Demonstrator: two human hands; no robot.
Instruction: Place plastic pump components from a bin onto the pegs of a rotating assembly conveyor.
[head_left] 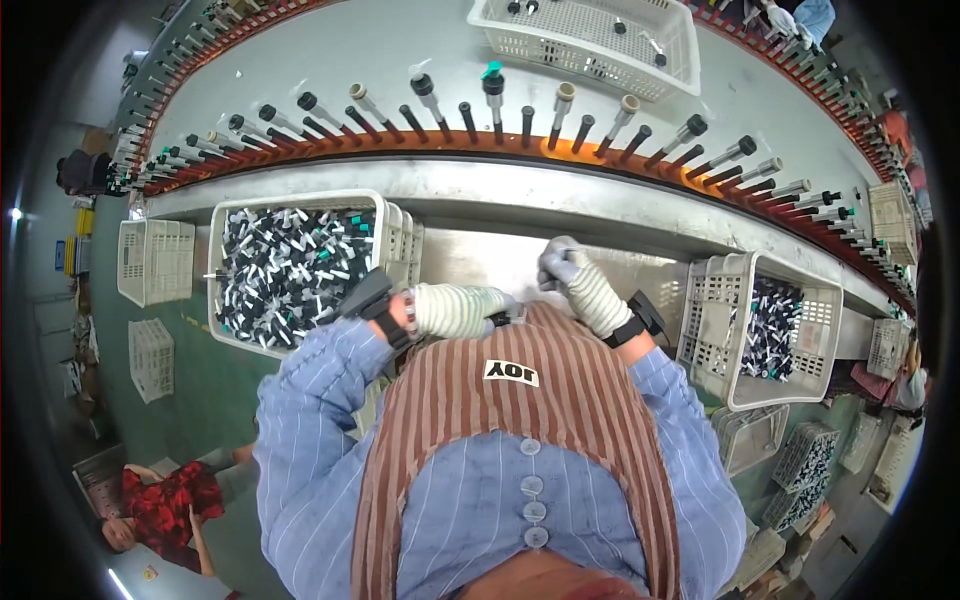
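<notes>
My left hand [465, 309], in a striped knit glove with grey fingertips, is closed close against the front of my apron. A small dark piece [500, 319] shows at its fingertips, too hidden to name. Raised slightly higher and to the right is my right hand [572, 272], gloved the same way. Its fingers are curled together, and whatever they may hold does not show. Ahead of both hands, pump heads [493, 90] in black, white and teal sit on upright pegs along a curved orange conveyor track [480, 142]; some pegs are bare or carry beige-topped pieces.
A white crate [400, 240] heaped with pump parts stands at left; another white crate [720, 335], partly filled, stands at right. A shallow crate [590, 55] lies beyond the track. The metal ledge [480, 180] runs before me. A person in red [175, 505] is at lower left.
</notes>
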